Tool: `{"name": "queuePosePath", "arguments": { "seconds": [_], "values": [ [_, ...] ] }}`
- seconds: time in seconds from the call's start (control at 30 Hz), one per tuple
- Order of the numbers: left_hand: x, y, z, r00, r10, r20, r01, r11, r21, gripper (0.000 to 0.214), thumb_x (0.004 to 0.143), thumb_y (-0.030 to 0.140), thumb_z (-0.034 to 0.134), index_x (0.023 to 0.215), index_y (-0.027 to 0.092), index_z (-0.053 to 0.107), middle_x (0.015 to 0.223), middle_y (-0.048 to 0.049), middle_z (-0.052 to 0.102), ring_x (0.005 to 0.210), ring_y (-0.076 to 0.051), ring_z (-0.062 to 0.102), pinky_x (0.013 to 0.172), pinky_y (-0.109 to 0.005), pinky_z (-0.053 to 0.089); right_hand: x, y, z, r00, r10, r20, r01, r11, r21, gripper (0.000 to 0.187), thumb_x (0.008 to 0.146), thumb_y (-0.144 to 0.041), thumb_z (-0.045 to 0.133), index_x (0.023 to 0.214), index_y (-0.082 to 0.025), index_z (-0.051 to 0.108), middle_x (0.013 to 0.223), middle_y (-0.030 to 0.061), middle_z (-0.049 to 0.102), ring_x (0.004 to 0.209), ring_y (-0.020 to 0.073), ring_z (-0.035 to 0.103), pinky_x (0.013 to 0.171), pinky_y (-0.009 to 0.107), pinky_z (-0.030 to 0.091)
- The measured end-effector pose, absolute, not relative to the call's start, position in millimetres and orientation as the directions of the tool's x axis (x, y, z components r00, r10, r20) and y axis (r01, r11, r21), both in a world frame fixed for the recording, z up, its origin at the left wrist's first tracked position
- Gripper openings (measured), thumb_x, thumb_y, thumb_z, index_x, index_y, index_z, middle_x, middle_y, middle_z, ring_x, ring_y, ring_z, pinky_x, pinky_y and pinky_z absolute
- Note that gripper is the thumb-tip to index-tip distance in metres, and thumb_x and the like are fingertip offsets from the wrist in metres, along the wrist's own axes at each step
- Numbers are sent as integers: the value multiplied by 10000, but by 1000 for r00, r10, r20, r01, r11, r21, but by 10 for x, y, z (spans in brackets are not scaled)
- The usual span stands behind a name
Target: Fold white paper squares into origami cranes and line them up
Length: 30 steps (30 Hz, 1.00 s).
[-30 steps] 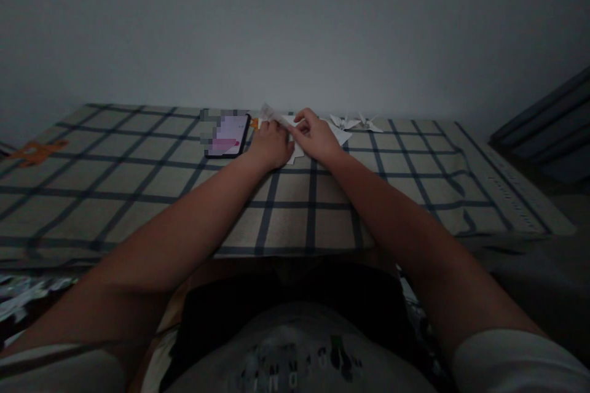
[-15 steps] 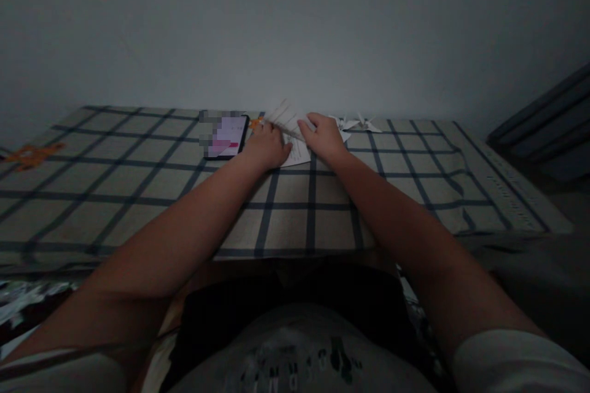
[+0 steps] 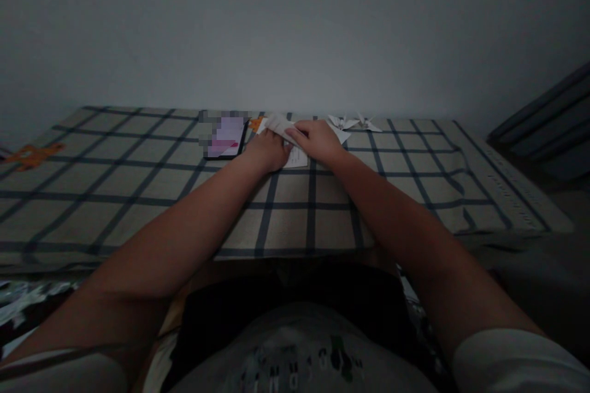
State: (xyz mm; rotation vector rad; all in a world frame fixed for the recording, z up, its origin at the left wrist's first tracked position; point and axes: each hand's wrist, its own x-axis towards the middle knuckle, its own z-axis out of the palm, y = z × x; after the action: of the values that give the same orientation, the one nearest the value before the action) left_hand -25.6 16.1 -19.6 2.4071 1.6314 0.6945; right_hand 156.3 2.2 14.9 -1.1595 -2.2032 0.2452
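Pinching the white paper (image 3: 282,125) with my right hand (image 3: 318,141), my left hand (image 3: 267,149) pressing it flat beside the phone (image 3: 227,135).

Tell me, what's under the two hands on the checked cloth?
A folded white paper sheet lies under the left hand and right hand; they cover most of it.

A dim room in a home, most likely. A soft checked cloth (image 3: 138,178) with dark grid lines covers a low table pushed against a plain bare wall (image 3: 295,24). A phone (image 3: 224,135) with a lit screen lies on it, near small folded paper cranes (image 3: 353,123) and a scrap of orange paper (image 3: 30,155). The person sits close in a printed T-shirt.
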Motion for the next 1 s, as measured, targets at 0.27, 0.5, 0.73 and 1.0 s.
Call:
{"name": "queuePosePath", "arguments": {
  "seconds": [0.27, 0.5, 0.73, 1.0],
  "values": [
    [-173, -14, -3, 279, 952, 127, 948, -294, 120, 788, 1068, 519, 471, 1568, -88, 527, 1684, -386, 447, 1606, -513, 431, 1302, -612, 373, 1736, 351, 35, -35, 841, 540, 612, 446, -653, 224, 1029, -286, 600, 820, -207, 612, 830, 33, 654, 803, 195, 584, 785, 327, 410],
    [-79, -131, 83, 220, 974, -47, 975, -219, 26, 817, 1138, 494, 282, 1682, -114, 318, 1810, -346, 216, 1718, -427, 229, 1400, -444, 230, 1835, 360, 55, 1, 838, 546, 704, 387, -596, 237, 1058, -266, 607, 839, -184, 642, 820, 33, 639, 787, 189, 555, 770, 330, 373],
    [-78, -134, 84, 271, 960, -73, 962, -272, -3, 817, 1144, 505, 265, 1702, -91, 298, 1818, -335, 199, 1724, -418, 211, 1398, -456, 239, 1845, 358, 167, -61, 798, 599, 585, 515, -626, 261, 1056, -312, 621, 815, -213, 612, 828, 23, 636, 839, 195, 591, 848, 331, 456],
    [-102, -114, 2, 321, 947, 5, 946, -321, 49, 803, 1142, 506, 297, 1731, -40, 275, 1808, -300, 286, 1714, -410, 258, 1390, -495, 269, 1609, 360, -79, -259, 933, 252, 27, 268, -963, 191, 1036, -376, 641, 942, -213, 675, 935, 12, 724, 853, 163, 640, 794, 276, 529]
  ]
}}
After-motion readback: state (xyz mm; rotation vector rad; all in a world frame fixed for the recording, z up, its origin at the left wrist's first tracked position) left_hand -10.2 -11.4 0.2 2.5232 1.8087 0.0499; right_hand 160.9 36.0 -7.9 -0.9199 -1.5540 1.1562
